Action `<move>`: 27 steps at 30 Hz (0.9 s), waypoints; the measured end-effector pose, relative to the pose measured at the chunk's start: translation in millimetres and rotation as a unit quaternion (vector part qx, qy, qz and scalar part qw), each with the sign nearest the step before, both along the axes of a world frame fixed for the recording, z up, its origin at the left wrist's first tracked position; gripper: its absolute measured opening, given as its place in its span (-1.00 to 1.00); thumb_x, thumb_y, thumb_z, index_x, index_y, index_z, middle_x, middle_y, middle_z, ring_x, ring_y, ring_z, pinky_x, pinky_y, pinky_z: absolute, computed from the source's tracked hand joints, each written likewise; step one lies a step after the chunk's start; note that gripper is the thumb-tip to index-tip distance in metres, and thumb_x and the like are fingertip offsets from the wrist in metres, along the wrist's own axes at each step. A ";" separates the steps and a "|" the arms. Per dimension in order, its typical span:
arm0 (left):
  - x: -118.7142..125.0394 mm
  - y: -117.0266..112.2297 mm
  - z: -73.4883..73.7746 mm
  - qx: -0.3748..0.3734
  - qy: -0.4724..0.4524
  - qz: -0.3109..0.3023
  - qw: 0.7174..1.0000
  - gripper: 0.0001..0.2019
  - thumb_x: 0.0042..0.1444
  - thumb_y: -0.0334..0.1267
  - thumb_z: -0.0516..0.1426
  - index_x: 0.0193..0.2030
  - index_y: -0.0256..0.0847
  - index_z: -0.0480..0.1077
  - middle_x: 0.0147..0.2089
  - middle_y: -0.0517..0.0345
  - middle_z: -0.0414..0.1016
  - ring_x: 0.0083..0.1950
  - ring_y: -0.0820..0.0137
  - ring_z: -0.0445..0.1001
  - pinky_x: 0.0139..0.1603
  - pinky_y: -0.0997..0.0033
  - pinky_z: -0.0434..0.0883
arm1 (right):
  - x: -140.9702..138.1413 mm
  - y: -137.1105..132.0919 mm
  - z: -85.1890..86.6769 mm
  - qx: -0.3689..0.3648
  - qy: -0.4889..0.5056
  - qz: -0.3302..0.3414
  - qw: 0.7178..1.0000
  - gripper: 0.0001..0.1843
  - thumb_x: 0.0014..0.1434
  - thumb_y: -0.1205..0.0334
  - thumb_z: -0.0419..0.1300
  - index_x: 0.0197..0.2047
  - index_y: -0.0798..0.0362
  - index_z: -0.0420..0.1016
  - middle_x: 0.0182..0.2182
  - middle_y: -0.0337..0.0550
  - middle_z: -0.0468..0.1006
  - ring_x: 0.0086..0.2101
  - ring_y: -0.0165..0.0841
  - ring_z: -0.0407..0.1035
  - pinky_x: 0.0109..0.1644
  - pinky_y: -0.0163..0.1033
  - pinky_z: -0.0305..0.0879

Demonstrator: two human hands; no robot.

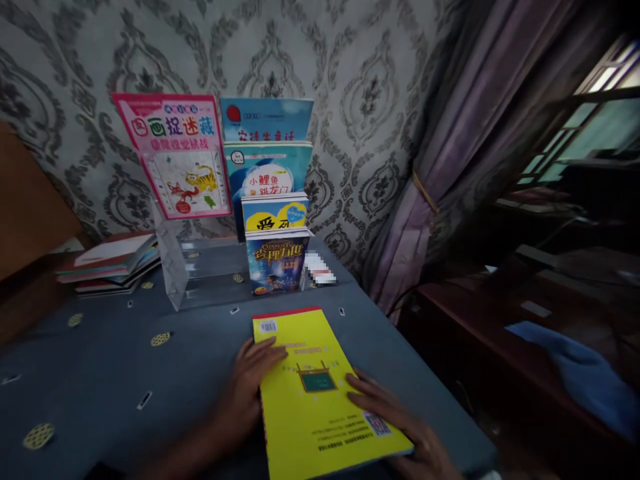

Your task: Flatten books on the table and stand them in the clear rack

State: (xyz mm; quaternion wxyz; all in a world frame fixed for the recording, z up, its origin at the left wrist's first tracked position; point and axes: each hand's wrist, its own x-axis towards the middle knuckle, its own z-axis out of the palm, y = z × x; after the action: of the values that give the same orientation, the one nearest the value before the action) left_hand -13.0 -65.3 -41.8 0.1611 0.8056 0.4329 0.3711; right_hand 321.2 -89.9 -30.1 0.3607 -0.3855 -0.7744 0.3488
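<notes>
Lower centre, left hand [250,377] and right hand [414,429] clasp the yellow paperback [297,423] between them, long axis running up-frame!

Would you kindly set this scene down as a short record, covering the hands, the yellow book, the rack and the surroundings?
Left hand: at the yellow book's left edge, fingers over its cover; thumb hidden
Right hand: at its right edge, fingers over the cover
Yellow book: closed, barcode at upper left, green board pictured mid-cover
Clear rack: on the table; pink book at left, dark-blue book at right, three covers rising behind it
Left of rack: pile of books
Background: patterned wall, tied purple curtain
</notes>
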 end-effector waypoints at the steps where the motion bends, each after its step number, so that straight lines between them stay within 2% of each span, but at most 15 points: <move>1: -2.8 4.3 -1.5 -0.019 -0.019 0.016 1.000 -0.56 0.20 -0.34 0.19 0.22 -0.03 0.42 0.25 0.00 0.50 0.36 0.14 0.36 0.38 -0.03 0.24 | -1.5 0.4 3.0 -0.007 0.010 0.002 1.000 -0.50 0.22 -0.18 0.26 0.20 -0.30 0.53 0.27 -0.08 0.45 0.30 0.04 0.25 0.28 0.22 0.32; 4: -9.2 14.0 -2.8 -0.056 -0.040 0.013 0.998 -0.60 0.12 -0.42 0.17 0.10 -0.09 0.50 0.21 0.00 0.54 0.34 0.14 0.38 0.35 0.00 0.29 | -6.6 0.0 10.4 -0.027 0.030 0.003 0.999 -0.51 0.20 -0.18 0.27 0.17 -0.27 0.56 0.25 -0.05 0.47 0.30 0.01 0.26 0.32 0.19 0.28; 7: -11.1 16.6 -0.9 -0.055 -0.007 0.013 0.998 -0.61 0.12 -0.43 0.15 0.09 -0.08 0.51 0.21 0.02 0.54 0.34 0.14 0.39 0.38 -0.02 0.25 | -10.5 -0.8 12.0 -0.029 0.034 -0.003 0.999 -0.46 0.18 -0.22 0.28 0.15 -0.18 0.59 0.23 0.01 0.49 0.29 0.00 0.28 0.34 0.17 0.24; 12: -10.5 13.3 7.7 -0.022 0.069 0.015 0.997 -0.63 0.15 -0.40 0.15 0.10 -0.09 0.50 0.22 -0.02 0.54 0.34 0.12 0.40 0.44 -0.20 0.09 | -12.5 1.9 7.1 -0.004 0.019 0.009 1.000 -0.36 0.13 -0.30 0.26 0.13 -0.07 0.60 0.21 0.09 0.50 0.28 0.03 0.29 0.33 0.20 0.23; 16: -10.5 9.8 15.6 0.006 0.117 0.011 0.993 -0.62 0.18 -0.41 0.11 0.13 -0.16 0.47 0.22 -0.07 0.53 0.33 0.11 0.42 0.43 -0.32 0.04 | -14.4 3.0 6.5 0.033 -0.012 0.014 0.999 -0.40 0.12 -0.22 0.28 0.11 -0.06 0.60 0.19 0.09 0.52 0.27 0.05 0.31 0.33 0.27 0.20; 20: -10.5 8.1 16.4 0.025 0.140 0.015 0.990 -0.62 0.17 -0.41 0.14 0.13 -0.15 0.48 0.21 -0.07 0.54 0.31 0.12 0.44 0.41 -0.27 0.13 | -16.9 0.8 2.9 0.056 -0.037 0.012 0.998 -0.48 0.18 -0.13 0.25 0.13 -0.06 0.58 0.21 0.07 0.51 0.27 0.01 0.30 0.33 0.26 0.22; 24: -12.2 9.6 9.2 0.076 0.159 0.003 0.984 -0.62 0.17 -0.43 0.15 0.14 -0.16 0.47 0.18 -0.09 0.56 0.27 0.11 0.48 0.36 -0.26 0.25 | -10.7 2.3 -1.4 0.095 -0.080 0.031 0.992 -0.41 0.24 -0.21 0.18 0.21 -0.06 0.52 0.23 0.10 0.48 0.28 0.02 0.29 0.29 0.26 0.26; 27: -14.3 12.0 5.1 0.115 0.175 -0.025 0.977 -0.57 0.16 -0.47 0.12 0.17 -0.18 0.45 0.18 -0.13 0.55 0.27 0.10 0.48 0.34 -0.27 0.27 | 4.2 6.3 10.5 0.126 -0.168 0.085 0.974 -0.42 0.34 -0.13 0.09 0.33 -0.11 0.40 0.30 0.06 0.40 0.34 -0.05 0.19 0.32 0.18 0.26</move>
State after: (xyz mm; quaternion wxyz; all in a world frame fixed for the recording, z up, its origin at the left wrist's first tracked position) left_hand -27.4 -53.4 -36.7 -0.0017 0.8818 0.3886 0.2671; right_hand 325.3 -83.6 -19.6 0.2408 -0.3228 -0.8914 0.2078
